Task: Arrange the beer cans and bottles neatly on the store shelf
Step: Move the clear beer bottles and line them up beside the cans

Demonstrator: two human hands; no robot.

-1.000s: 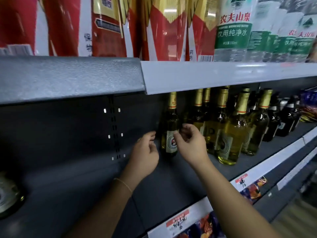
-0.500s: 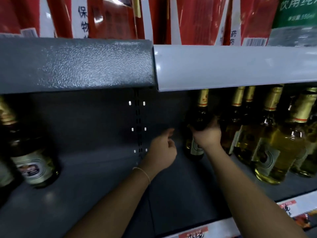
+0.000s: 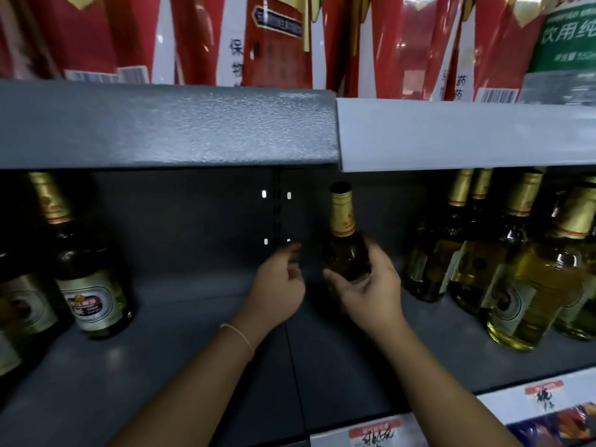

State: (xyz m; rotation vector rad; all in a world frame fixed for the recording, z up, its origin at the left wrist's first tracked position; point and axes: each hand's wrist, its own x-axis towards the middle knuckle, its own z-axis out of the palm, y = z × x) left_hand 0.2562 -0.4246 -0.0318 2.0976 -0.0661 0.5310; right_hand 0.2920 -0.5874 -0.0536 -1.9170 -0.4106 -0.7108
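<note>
We hold a brown beer bottle upright in our right hand, in the open middle stretch of the shelf. Our fingers curl round its lower body from below and from the right, so the base is hidden and we cannot tell whether it stands on the shelf or hangs just above it. Its gold foil neck, banded in red, rises above our hand and stops short of the shelf above.

Our left hand is just beside the bottle on its left, not touching it, fingers loosely curled and holding nothing. A thin bracelet circles that wrist.

To the right stands a cluster of pale yellow bottles with gold foil necks, close together, the nearest a short way from our right hand. Well apart to the left stand dark bottles with white oval labels, also upright.

Behind our hands a slotted upright runs down the dark back panel. On the shelf above sit red packages, and at the far right a green-labelled water bottle. Along the front edge below run price tags with red headers.
</note>
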